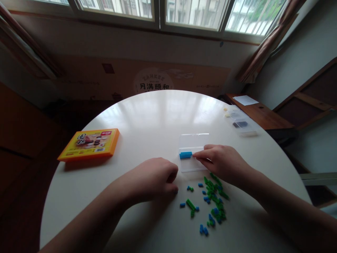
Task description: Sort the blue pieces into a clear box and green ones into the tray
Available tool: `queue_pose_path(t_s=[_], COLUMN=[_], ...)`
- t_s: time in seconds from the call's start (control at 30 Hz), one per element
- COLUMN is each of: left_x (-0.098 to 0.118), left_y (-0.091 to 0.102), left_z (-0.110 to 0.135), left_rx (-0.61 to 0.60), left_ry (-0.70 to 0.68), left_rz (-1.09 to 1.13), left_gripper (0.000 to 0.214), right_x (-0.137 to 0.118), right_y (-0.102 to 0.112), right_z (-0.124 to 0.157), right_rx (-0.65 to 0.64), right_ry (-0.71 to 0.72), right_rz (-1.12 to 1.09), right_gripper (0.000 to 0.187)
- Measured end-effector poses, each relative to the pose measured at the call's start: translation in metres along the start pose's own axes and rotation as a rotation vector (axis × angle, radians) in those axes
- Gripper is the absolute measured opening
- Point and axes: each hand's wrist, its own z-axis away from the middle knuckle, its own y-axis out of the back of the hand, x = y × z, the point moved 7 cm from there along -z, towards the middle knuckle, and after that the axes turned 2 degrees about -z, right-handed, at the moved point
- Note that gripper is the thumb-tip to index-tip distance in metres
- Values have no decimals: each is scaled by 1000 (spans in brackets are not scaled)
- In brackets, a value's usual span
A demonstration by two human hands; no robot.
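Observation:
A clear plastic case lies open on the table, with a tidy row of small blue building bricks along its left side. My right hand reaches over the case, fingers closed, their tips at the right end of that row on a blue brick. Left of the case, my left hand is held above the table, fingers curled inward and thumb below; whatever they hold is hidden. Loose green bricks and blue bricks are scattered in front of the case, the green ones mostly heaped on the right.
An orange-yellow board game box lies on the left of the round white table. At the far right edge sits another clear plastic box with dark pieces inside. Beyond it is a wooden desk bearing a white paper.

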Motion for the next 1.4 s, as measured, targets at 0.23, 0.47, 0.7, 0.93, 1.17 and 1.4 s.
queue_pose_path(t_s=[0.23,0.47,0.7,0.93,1.17,1.4], left_x=[-1,-5,-15,-19,-11,-13], left_y=[0,0,12,19,10,10], left_z=[0,1,-2,2,-5,-6], left_rx=[-8,-33,125,82,55,47], left_ry=[5,28,25,12,-77,-51], left_rz=[12,46,54,22,59,29], left_gripper=[20,17,14,22,16,14], right_x=[-2,1,-3,-32,-34,-47], right_y=[4,29,38,30,23,24], right_z=[1,13,23,43,54,60], right_rx=[39,257,135,-212,-336,-368], right_ry=[18,11,246,486,463,540], right_rz=[-20,-107,-109,-118,-173,-134], right_gripper=[25,22,23,21,16,20])
